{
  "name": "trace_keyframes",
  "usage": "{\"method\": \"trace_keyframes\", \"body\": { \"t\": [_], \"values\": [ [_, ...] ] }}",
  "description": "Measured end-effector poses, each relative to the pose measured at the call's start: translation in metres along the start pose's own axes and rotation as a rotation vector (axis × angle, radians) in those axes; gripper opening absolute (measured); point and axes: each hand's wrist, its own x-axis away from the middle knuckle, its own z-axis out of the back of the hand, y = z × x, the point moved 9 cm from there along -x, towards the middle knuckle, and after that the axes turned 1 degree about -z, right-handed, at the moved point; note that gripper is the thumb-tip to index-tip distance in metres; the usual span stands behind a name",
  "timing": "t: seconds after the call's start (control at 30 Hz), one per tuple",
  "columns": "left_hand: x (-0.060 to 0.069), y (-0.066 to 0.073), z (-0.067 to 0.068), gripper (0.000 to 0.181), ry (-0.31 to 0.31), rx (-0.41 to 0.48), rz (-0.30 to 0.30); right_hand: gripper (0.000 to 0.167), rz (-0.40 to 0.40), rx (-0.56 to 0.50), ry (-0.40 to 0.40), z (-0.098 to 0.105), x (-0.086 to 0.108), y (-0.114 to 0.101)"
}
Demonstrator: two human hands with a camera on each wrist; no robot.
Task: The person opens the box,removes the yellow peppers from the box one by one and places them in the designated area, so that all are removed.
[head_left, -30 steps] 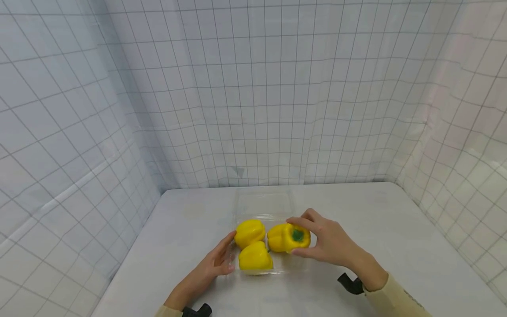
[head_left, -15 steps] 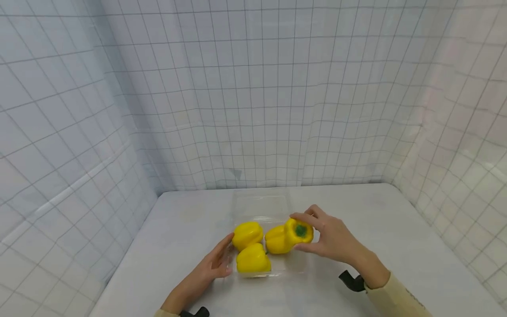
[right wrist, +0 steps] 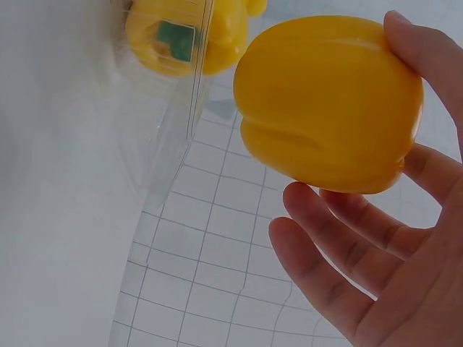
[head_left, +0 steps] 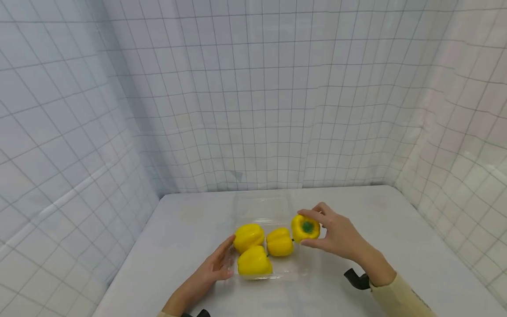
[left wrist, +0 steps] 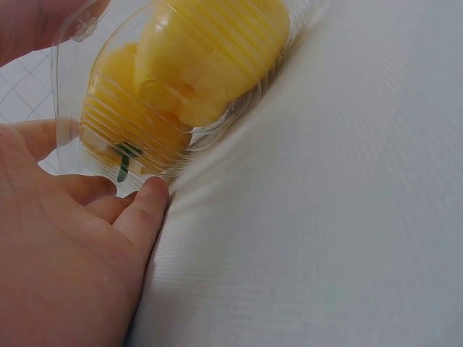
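Observation:
My right hand [head_left: 336, 235] grips a yellow bell pepper [head_left: 303, 220] between thumb and fingers, its green stem facing me. This pepper is raised over the right side of a clear plastic container [head_left: 291, 275]; the right wrist view shows the bell pepper [right wrist: 329, 105] apart from the wall. Inside lie three more: a back left pepper [head_left: 248, 237], a front left pepper [head_left: 254, 260] and a right-hand pepper [head_left: 279, 242]. Against the container's left side rests my left hand [head_left: 207, 269], thumb and fingers spread along it. Its fingertips [left wrist: 154, 189] touch the ribbed wall low down.
The container's clear hinged lid [head_left: 262, 207] lies folded back behind it on the white table [head_left: 190, 224]. Grid-patterned white sheeting [head_left: 253, 110] encloses the back and both sides. A black angled piece [head_left: 356, 279] sits at my right wrist.
My right hand has moved right and slightly up with its bell pepper, which has come away from beside the right-hand pepper. My left hand has stayed at the container's left side.

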Motion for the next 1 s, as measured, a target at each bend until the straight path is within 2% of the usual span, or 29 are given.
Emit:
{"method": "trace_keyframes", "body": {
  "t": [0.67,0.87,1.0],
  "values": [
    [0.002,-0.004,-0.003,0.079,-0.007,-0.006,0.023,0.069,-0.043,-0.009,-0.005,-0.002,0.007,0.030],
    [0.001,0.000,-0.003,0.081,-0.004,-0.026,-0.009,0.069,-0.043,0.011,-0.005,-0.004,0.006,0.039],
    [0.001,-0.001,-0.001,0.081,0.011,-0.028,0.002,0.069,-0.058,-0.001,-0.022,-0.008,0.004,0.045]
  ]
}}
